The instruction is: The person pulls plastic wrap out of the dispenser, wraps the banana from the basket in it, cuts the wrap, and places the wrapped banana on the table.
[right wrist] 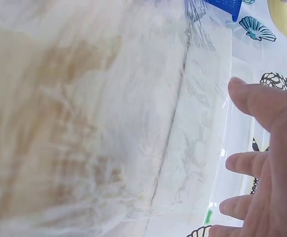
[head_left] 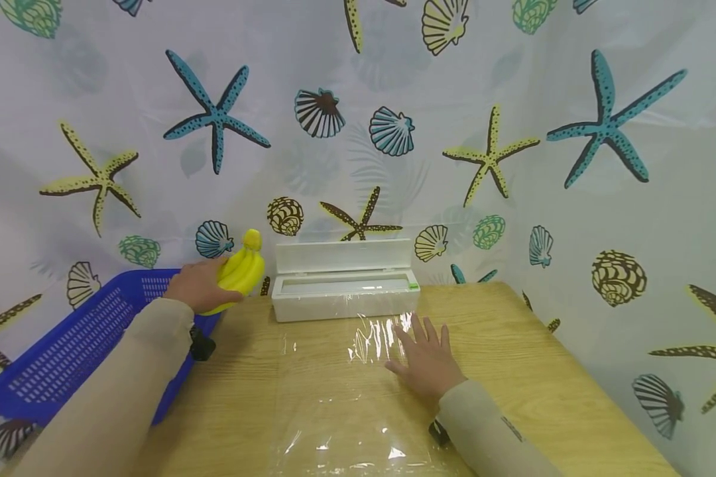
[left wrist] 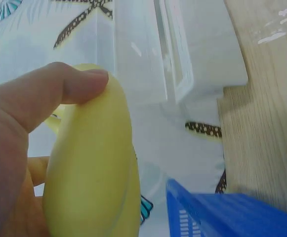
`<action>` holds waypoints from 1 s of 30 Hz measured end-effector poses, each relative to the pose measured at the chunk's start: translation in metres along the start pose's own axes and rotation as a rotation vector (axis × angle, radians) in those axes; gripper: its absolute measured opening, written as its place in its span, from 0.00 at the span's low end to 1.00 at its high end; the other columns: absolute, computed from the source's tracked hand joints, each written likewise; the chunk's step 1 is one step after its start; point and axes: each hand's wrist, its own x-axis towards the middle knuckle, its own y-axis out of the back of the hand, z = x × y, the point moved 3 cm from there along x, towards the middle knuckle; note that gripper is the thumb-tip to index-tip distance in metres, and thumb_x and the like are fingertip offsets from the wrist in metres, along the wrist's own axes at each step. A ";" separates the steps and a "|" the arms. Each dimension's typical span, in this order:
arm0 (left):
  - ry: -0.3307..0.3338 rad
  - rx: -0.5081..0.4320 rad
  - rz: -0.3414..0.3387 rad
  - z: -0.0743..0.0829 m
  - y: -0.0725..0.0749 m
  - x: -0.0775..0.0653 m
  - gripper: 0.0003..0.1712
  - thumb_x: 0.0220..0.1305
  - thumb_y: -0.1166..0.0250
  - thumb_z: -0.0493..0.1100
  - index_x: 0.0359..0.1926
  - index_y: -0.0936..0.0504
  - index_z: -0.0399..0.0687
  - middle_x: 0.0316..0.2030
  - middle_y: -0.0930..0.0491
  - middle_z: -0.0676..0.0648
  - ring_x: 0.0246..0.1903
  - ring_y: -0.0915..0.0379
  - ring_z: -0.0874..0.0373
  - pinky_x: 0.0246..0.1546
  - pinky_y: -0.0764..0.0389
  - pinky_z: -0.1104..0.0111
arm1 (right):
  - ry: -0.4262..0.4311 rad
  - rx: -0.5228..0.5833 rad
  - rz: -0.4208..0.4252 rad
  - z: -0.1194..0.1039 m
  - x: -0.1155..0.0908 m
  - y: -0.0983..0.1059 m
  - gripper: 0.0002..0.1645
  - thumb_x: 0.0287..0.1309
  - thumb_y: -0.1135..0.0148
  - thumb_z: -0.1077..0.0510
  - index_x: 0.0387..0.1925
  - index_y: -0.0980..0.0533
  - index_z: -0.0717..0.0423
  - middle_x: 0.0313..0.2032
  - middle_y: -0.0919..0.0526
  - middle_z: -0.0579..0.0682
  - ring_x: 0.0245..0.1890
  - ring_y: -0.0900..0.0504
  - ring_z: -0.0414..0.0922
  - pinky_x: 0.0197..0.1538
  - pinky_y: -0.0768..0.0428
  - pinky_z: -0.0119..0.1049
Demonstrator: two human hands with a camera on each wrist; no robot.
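My left hand (head_left: pixel 195 286) grips a bunch of yellow bananas (head_left: pixel 246 270) above the right end of the blue basket, stem end upward. In the left wrist view the thumb presses on one banana (left wrist: pixel 91 163). Clear plastic wrap (head_left: pixel 334 404) runs from a white wrap dispenser (head_left: pixel 346 307) toward the table's front; its lid (head_left: pixel 343 256) stands raised. Close to the right edge of the wrap is my right hand (head_left: pixel 428 361), fingers spread and holding nothing. Whether it touches the wrap cannot be made out. Creased wrap (right wrist: pixel 84 123) fills much of the right wrist view.
A blue perforated basket (head_left: pixel 74 354) stands at the left, partly hidden by my left sleeve. The wooden table (head_left: pixel 525 377) extends to the right of the wrap. Behind and at the sides hangs a white curtain (head_left: pixel 346 40) printed with starfish and shells.
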 end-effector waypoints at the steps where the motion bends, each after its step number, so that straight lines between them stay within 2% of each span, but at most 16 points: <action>1: -0.013 -0.003 -0.002 0.004 -0.001 0.000 0.59 0.46 0.35 0.69 0.72 0.47 0.46 0.53 0.27 0.37 0.44 0.34 0.44 0.42 0.29 0.50 | 0.002 0.007 -0.001 0.000 0.000 0.001 0.44 0.59 0.49 0.31 0.71 0.44 0.42 0.73 0.50 0.61 0.73 0.52 0.63 0.69 0.59 0.68; 6: -0.070 -0.014 -0.012 0.024 -0.012 0.001 0.58 0.46 0.33 0.68 0.72 0.45 0.48 0.57 0.28 0.38 0.52 0.37 0.41 0.51 0.31 0.43 | 0.001 0.022 -0.009 0.000 -0.001 0.001 0.43 0.58 0.48 0.32 0.71 0.43 0.43 0.72 0.49 0.62 0.72 0.52 0.63 0.68 0.59 0.69; 11: -0.155 -0.016 -0.002 0.049 -0.026 -0.001 0.57 0.45 0.32 0.67 0.72 0.45 0.52 0.61 0.29 0.41 0.55 0.36 0.43 0.56 0.33 0.44 | -0.012 0.036 -0.030 0.002 -0.002 -0.001 0.43 0.59 0.48 0.31 0.71 0.43 0.43 0.73 0.49 0.61 0.73 0.53 0.63 0.69 0.57 0.68; 15: -0.195 -0.022 -0.017 0.073 -0.038 -0.006 0.56 0.46 0.31 0.65 0.72 0.44 0.54 0.63 0.31 0.42 0.58 0.38 0.43 0.58 0.34 0.44 | -0.015 0.051 -0.050 0.003 -0.001 -0.004 0.42 0.60 0.49 0.32 0.71 0.42 0.44 0.73 0.50 0.61 0.73 0.54 0.63 0.69 0.57 0.67; 18: -0.212 -0.027 -0.044 0.090 -0.052 -0.011 0.54 0.45 0.30 0.64 0.72 0.44 0.58 0.64 0.31 0.45 0.56 0.36 0.46 0.56 0.31 0.48 | -0.020 0.064 -0.063 0.004 -0.002 -0.005 0.42 0.60 0.49 0.32 0.71 0.43 0.44 0.73 0.51 0.61 0.73 0.54 0.63 0.69 0.57 0.67; 22: -0.253 -0.028 -0.081 0.107 -0.073 -0.019 0.54 0.45 0.29 0.61 0.71 0.43 0.57 0.64 0.31 0.46 0.55 0.34 0.48 0.54 0.29 0.52 | -0.025 0.071 -0.076 0.004 -0.003 -0.005 0.42 0.60 0.49 0.33 0.70 0.42 0.45 0.73 0.50 0.61 0.73 0.54 0.63 0.70 0.57 0.66; 30: -0.350 -0.059 -0.103 0.134 -0.108 -0.027 0.52 0.43 0.27 0.58 0.70 0.39 0.55 0.63 0.29 0.47 0.61 0.35 0.47 0.62 0.34 0.53 | -0.048 0.053 -0.089 0.006 -0.004 -0.007 0.43 0.60 0.49 0.32 0.70 0.41 0.47 0.73 0.49 0.60 0.73 0.53 0.62 0.70 0.55 0.65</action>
